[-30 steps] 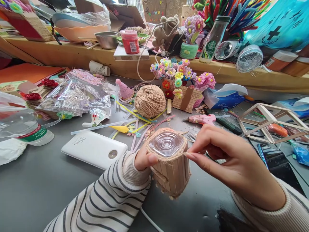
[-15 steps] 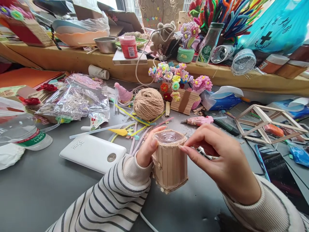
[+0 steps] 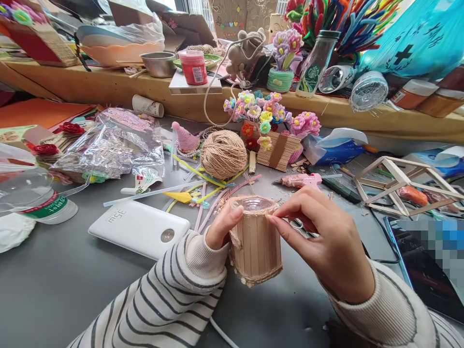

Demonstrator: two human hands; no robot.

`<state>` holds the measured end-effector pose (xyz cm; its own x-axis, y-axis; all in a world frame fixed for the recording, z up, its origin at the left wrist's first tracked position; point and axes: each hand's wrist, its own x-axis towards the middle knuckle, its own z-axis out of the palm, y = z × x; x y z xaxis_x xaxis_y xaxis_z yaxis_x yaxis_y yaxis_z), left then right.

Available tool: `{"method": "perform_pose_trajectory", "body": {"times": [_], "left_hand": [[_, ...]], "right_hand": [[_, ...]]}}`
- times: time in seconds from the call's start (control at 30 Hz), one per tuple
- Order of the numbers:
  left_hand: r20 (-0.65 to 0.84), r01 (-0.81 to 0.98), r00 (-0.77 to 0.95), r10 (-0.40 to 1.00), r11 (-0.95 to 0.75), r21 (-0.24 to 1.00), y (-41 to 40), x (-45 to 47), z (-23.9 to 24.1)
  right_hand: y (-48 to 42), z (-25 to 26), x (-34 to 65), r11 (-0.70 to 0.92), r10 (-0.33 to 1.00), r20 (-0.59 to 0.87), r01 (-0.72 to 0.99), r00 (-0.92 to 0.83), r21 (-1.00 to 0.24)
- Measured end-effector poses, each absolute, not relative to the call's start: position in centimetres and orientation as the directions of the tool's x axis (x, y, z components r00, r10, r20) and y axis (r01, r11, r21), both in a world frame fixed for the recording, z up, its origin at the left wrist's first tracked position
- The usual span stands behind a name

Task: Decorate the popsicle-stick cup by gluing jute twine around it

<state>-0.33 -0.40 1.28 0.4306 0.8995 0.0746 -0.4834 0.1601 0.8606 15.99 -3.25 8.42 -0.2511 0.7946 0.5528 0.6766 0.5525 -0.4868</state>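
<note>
My left hand (image 3: 221, 226) is wrapped round the left side of a small cup (image 3: 256, 246) covered in upright wooden sticks, its thumb at the rim. The cup is held over the grey table, its clear round top tilted toward me. Twine (image 3: 254, 212) runs round the upper edge, and a twine band (image 3: 263, 279) edges the base. At the cup's right rim, my right hand (image 3: 326, 237) pinches with thumb and forefinger; what is between the fingertips is too small to make out. Scissors (image 3: 299, 225) lie partly hidden behind that hand.
A ball of twine (image 3: 224, 154) and a pink glue gun (image 3: 297, 181) lie beyond the cup. A white power bank (image 3: 139, 229) is at left, a phone (image 3: 424, 275) at right. Behind stand a stick frame (image 3: 406, 186), fuzzy flowers (image 3: 263, 116) and a cluttered ledge (image 3: 145, 99).
My right hand has shifted slightly left along the rim, still pinching. The cup has tipped a little, and my left thumb has moved right at its top edge.
</note>
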Motion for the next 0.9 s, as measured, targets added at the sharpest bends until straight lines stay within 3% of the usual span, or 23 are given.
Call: {"method": "perform_pose_trajectory", "body": {"times": [0.23, 0.33, 0.4, 0.53, 0.9], "left_hand": [[0.049, -0.440, 0.415, 0.909, 0.153, 0.885, -0.3, -1.1, 0.9], [0.042, -0.233, 0.520, 0.853, 0.095, 0.968, 0.0, -1.4, 1.2], [0.024, -0.183, 0.445, 0.895, 0.064, 0.981, 0.0, -1.4, 1.4], [-0.017, -0.235, 0.310, 0.951, 0.094, 0.967, -0.6, -1.0, 1.7], [-0.013, -0.286, 0.311, 0.950, 0.106, 0.952, -0.8, -1.1, 1.5]], "right_hand": [[-3.1, 8.0, 15.9, 0.548, 0.789, 0.566, 0.690, -0.238, -0.473], [-3.1, 7.8, 15.9, 0.572, 0.758, 0.606, 0.690, -0.239, -0.443], [-3.2, 7.7, 15.9, 0.581, 0.745, 0.621, 0.692, -0.242, -0.428], [-3.3, 8.0, 15.9, 0.583, 0.747, 0.616, 0.693, -0.251, -0.425], [-3.1, 8.9, 16.9, 0.596, 0.759, 0.567, 0.692, -0.319, -0.407]]}}
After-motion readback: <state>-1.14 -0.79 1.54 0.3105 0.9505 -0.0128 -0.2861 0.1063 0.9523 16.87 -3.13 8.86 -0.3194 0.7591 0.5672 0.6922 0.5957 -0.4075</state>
